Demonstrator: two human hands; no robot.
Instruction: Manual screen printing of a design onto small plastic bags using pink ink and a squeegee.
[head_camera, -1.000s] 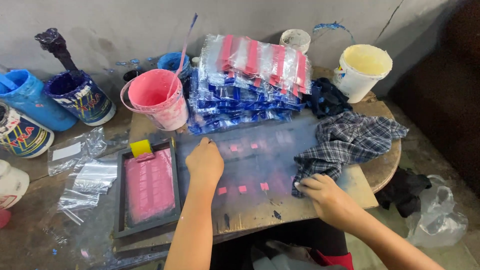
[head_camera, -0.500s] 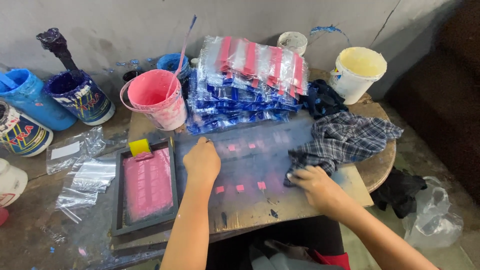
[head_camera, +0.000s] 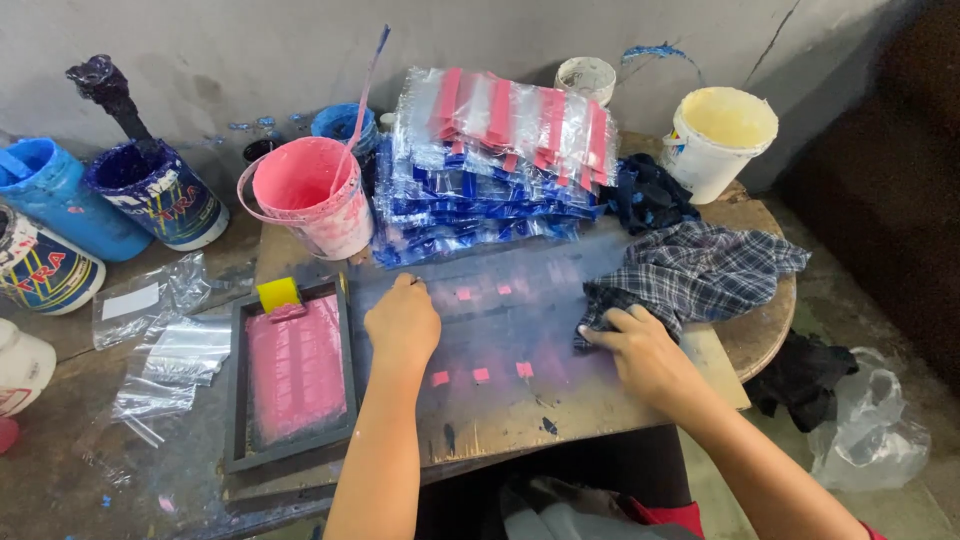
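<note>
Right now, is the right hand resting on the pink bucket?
No, the right hand grips the plaid cloth, away from the pink bucket.

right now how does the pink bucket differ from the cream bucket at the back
The pink bucket stands left of the stack of printed bags, the cream bucket to its right by the wall. The pink bucket is smeared pink inside and out; the cream bucket has a white wall and a yellowish inside. A thin stick leans in the pink bucket; the cream bucket holds none. Both stand upright and open-topped.
</note>
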